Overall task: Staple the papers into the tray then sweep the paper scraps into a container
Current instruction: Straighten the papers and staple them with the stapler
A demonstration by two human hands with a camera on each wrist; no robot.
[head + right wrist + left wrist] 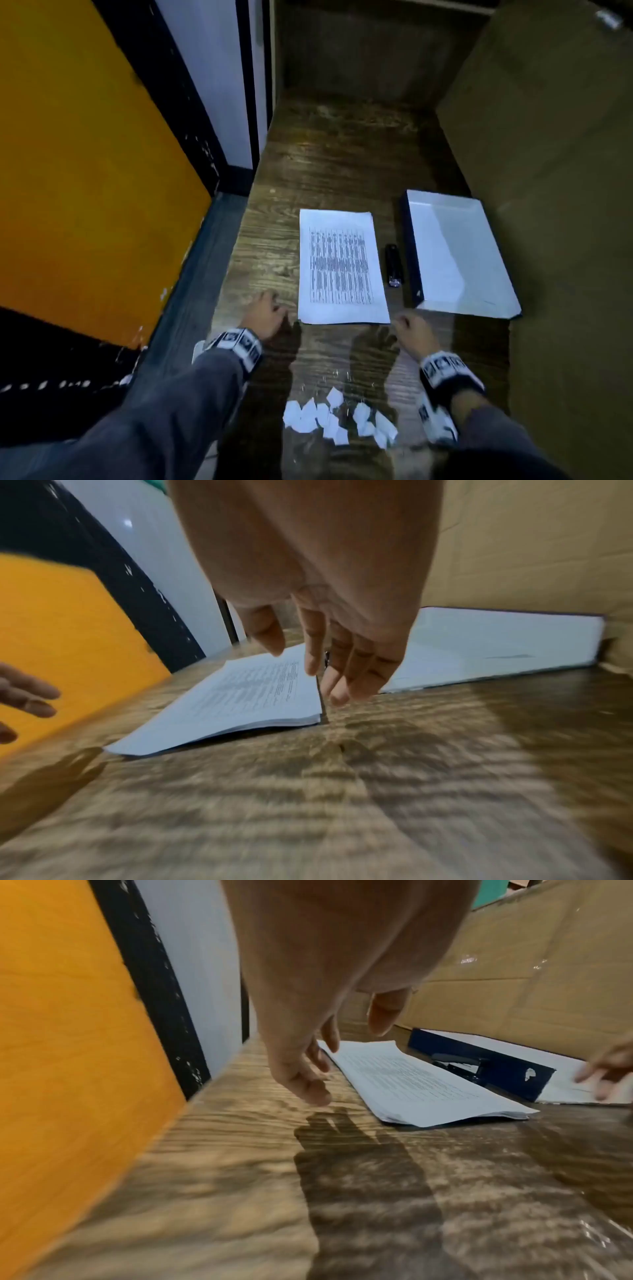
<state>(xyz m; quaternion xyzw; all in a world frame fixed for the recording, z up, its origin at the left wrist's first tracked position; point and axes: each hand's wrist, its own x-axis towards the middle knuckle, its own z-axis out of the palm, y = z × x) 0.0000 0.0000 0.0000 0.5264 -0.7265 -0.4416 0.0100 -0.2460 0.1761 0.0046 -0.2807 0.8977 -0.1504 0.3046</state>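
A stack of printed papers (pixel 339 267) (pixel 418 1085) (pixel 246 699) lies flat in the middle of the wooden desk (pixel 325 164). To its right lies a black stapler (pixel 393 264) (pixel 455 1064), and beyond that a shallow tray (pixel 459 253) (pixel 507 1069) (pixel 496 647), dark blue outside and white inside. White paper scraps (pixel 337 419) lie in a loose heap near the desk's front edge. My left hand (pixel 269 313) (pixel 308 1066) hovers just left of the papers' near corner, fingers relaxed and empty. My right hand (pixel 409 330) (pixel 329 658) hovers near the papers' right near corner, fingers loose, holding nothing.
A tall cardboard box (pixel 555 171) walls the desk's right side, close against the tray. An orange panel (pixel 78 171) and a black-framed white board (pixel 212 85) stand to the left. Small loose staples (pixel 337 375) glint on the desk just beyond the scraps.
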